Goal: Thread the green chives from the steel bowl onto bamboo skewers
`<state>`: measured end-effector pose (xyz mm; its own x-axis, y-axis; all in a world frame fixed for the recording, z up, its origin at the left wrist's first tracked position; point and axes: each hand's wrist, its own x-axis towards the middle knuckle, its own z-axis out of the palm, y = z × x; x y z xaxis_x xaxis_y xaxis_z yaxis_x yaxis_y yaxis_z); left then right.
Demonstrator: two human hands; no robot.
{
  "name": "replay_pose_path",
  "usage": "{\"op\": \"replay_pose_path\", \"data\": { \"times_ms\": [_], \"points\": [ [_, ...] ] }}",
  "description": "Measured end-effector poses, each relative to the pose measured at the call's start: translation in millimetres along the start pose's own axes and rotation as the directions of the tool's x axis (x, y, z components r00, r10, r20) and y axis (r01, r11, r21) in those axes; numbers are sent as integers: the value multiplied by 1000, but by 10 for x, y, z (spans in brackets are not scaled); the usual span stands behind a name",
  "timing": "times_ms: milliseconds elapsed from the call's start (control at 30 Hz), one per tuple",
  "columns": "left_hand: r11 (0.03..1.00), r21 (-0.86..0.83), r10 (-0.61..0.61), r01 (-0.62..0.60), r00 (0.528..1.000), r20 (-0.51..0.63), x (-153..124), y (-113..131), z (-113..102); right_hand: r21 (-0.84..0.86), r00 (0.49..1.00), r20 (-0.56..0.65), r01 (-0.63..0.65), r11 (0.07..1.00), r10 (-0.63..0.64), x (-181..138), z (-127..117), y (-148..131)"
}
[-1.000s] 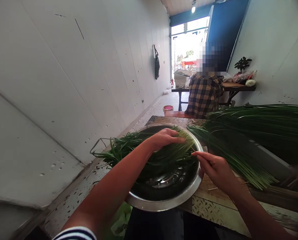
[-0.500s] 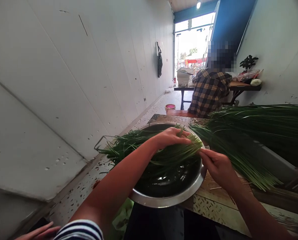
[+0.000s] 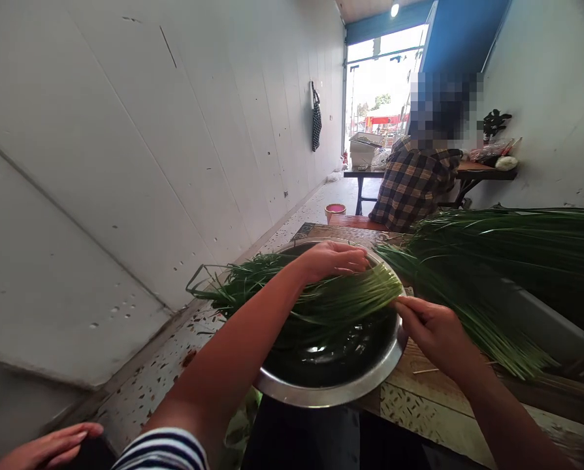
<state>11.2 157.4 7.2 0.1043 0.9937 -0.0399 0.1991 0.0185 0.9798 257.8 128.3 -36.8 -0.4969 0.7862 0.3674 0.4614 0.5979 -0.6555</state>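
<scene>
A bundle of long green chives (image 3: pixel 341 300) lies across a large steel bowl (image 3: pixel 331 395), its leafy tips hanging out over the left rim. My left hand (image 3: pixel 334 258) rests on top of the bundle near the bowl's far rim, fingers curled over the stalks. My right hand (image 3: pixel 429 326) is at the bowl's right rim, fingers pinched on the bundle's cut ends. The bowl's dark inside shows wet reflections below the chives.
A big heap of chives (image 3: pixel 507 254) covers the patterned table (image 3: pixel 419 405) to the right. A person in a plaid shirt (image 3: pixel 412 186) sits ahead, back turned, by a far table (image 3: pixel 473 171). A pink bucket (image 3: pixel 334 210) stands on the floor. Someone's hand (image 3: pixel 47 447) shows at the bottom left.
My right hand has moved in from an open pinch beside the bowl and closed on the bundle's ends. My left hand shifted slightly along the chives. A hand has appeared at the bottom left.
</scene>
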Motion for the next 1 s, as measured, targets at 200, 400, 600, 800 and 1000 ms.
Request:
{"op": "replay_pose_path", "data": {
  "times_ms": [200,400,600,800,1000],
  "points": [
    [602,792,232,104,926,-297,169,-302,-120,-105,995,74,-59,993,67,-25,-72,-81],
    [327,940,293,95,936,-196,208,-341,-6,-151,995,27,-90,984,95,22,-17,-6],
    [282,956,243,76,959,-148,263,-466,116,-132,993,52,-100,986,108,15,21,99],
    [353,931,235,89,955,-181,296,-428,255,-118,996,28,-81,990,85,18,43,124],
    [509,858,278,76,928,-247,272,-338,264,-94,993,6,-113,989,115,16,42,89]
  ]
}}
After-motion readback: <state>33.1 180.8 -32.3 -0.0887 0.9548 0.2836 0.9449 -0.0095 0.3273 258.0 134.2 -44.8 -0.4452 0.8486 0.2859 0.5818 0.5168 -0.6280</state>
